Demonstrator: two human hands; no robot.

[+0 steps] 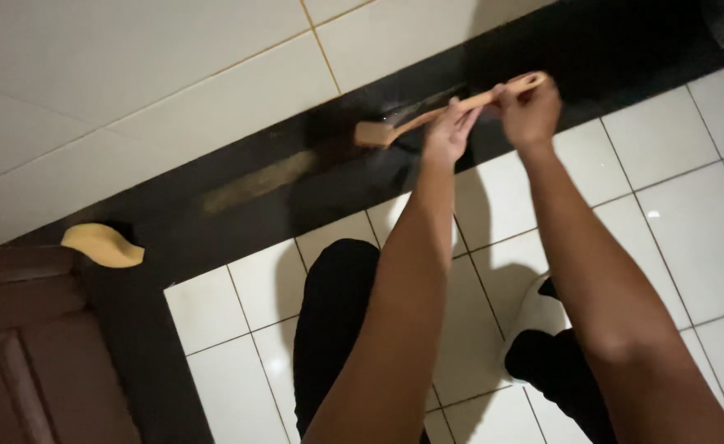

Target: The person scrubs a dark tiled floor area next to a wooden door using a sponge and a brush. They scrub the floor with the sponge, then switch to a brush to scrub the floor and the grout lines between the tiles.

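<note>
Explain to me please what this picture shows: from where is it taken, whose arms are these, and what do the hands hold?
There is no machine here. The one picture comes from a camera worn on a person's head, looking down, so the two bare arms are that person's own, and the dark trousers below are their legs.

Both hands grip one long-handled wooden brush. The left hand holds the middle of the handle; the right hand holds it near the far end. The brush head sits on a black strip that runs between white floor tiles and larger pale tiles. A dusty smear shows on the strip.

A yellow sponge-like piece lies further left, beside a brown wooden door.
</note>
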